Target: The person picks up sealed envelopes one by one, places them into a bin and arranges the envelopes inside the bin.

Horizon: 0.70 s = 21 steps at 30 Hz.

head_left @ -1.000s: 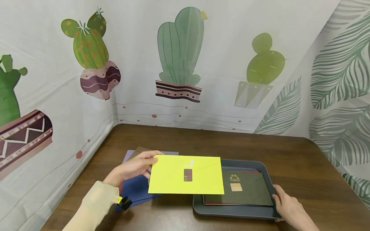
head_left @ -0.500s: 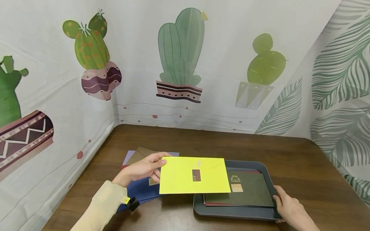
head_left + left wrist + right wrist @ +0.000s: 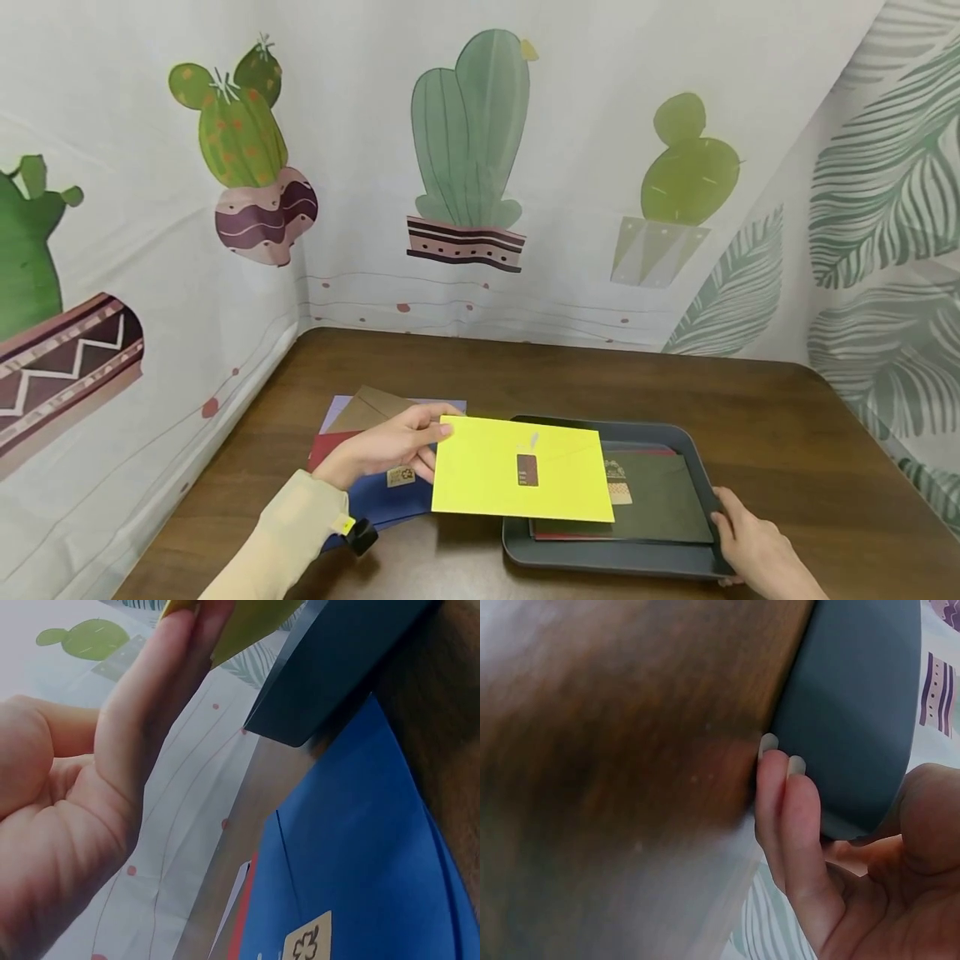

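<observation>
Pinched by the upper left corner in the left hand (image 3: pixel 393 446), thumb across the front and fingers behind: a bright yellow envelope (image 3: pixel 480 475), raised above the brown wood-grain tabletop (image 3: pixel 585 383). In the head view, positioned across the left part of a shallow dark grey tray (image 3: pixel 615 558), hiding part of the dark green envelope (image 3: pixel 667 500) inside. On the yellow face, a small dark brown label (image 3: pixel 527 471).

At the tray's right end, fingers curled and gripping: the right hand (image 3: pixel 757 537). In the right wrist view, two fingertips pressed to the tray's outer wall.

Lying flat in the tray, the dark green envelope, with a tan label (image 3: pixel 620 493) partly covered; just showing beneath, a red edge (image 3: pixel 555 537).

To the left, overlapping on the tabletop: a blue envelope (image 3: pixel 390 500) with a square tan sticker (image 3: pixel 401 476), clover-patterned in the left wrist view; beside and behind it, a red envelope (image 3: pixel 326 446), a brown envelope (image 3: pixel 367 408) and a lavender envelope (image 3: pixel 453 406).

On the left forearm, a cream sleeve (image 3: pixel 288 525); at the wrist, a small black device (image 3: pixel 362 537). Behind, a white cloth (image 3: pixel 360 167) printed with potted cacti and striped leaves.
</observation>
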### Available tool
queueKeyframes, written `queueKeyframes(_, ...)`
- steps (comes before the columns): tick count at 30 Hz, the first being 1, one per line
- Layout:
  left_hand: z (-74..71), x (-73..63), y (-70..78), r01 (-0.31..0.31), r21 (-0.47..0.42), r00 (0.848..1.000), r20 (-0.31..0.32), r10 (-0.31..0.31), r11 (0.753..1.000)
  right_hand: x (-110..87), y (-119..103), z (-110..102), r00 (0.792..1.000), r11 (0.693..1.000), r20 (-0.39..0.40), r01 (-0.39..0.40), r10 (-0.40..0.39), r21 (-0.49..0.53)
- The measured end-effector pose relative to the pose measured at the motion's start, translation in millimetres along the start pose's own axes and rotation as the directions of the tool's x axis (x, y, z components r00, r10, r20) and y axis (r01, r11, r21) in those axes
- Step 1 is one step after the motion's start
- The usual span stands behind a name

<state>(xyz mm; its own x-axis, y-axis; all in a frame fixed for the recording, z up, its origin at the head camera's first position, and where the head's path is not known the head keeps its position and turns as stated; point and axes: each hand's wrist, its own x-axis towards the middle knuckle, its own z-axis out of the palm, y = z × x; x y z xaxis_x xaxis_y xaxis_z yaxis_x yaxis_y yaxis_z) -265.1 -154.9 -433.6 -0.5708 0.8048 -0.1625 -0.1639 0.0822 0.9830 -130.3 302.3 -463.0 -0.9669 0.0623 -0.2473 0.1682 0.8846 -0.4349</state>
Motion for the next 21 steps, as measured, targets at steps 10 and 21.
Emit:
queueKeyframes(10, 9.6, 12.3, -7.3, 0.014, -0.002, 1.0, 0.001, -0.014, 1.0, 1.3, 6, 6, 0.999, 1.0, 0.025, -0.025, 0.025, -0.016)
queueKeyframes(21, 15.4, 21.4, -6.2, 0.012, -0.028, 0.999, 0.033, -0.011, 1.0, 3.6, 1, 1, 1.0, 1.0, 0.018, -0.015, 0.015, -0.002)
